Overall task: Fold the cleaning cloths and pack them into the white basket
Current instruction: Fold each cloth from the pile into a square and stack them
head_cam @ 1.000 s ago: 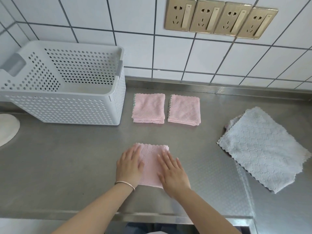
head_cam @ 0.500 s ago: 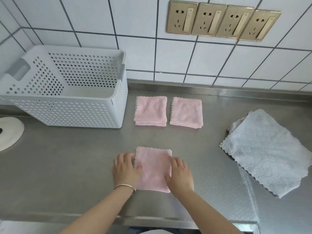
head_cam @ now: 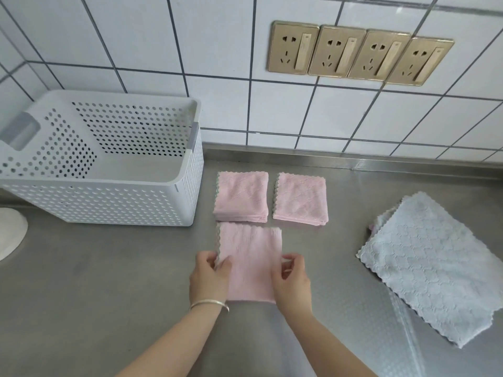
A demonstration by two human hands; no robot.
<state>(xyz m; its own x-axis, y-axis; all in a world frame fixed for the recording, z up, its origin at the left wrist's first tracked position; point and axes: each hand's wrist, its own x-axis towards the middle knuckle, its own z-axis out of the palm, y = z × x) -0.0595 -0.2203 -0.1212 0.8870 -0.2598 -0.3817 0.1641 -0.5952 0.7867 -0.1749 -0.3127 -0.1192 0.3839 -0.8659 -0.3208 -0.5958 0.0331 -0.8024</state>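
You have a folded pink cloth [head_cam: 250, 262] pinched at both side edges: your left hand [head_cam: 208, 276] grips its left edge between thumb and fingers [head_cam: 209, 258], your right hand [head_cam: 292, 278] grips the right edge the same way. The cloth sits at the middle of the surface [head_cam: 109, 295], its far edge just short of the nearer of two folded pink stacks, the left stack [head_cam: 241, 197] and the right stack [head_cam: 300, 198], at 12 o'clock from your hands.

To do this step well, keep both pinches level so the layers do not slide apart, and carry the cloth flat instead of letting the near edge droop. It looks ready either to top a stack or to go straight into the white basket [head_cam: 103, 202] at 10 o'clock, which appears empty.

Watch the scalloped left edge: it catches easily. The basket's near wall is tall, so lift well over its rim before lowering. Open room lies at 9 o'clock and 6 o'clock. At 3 o'clock the unfolded grey cloths [head_cam: 432, 270] lie well apart, clear of your path.
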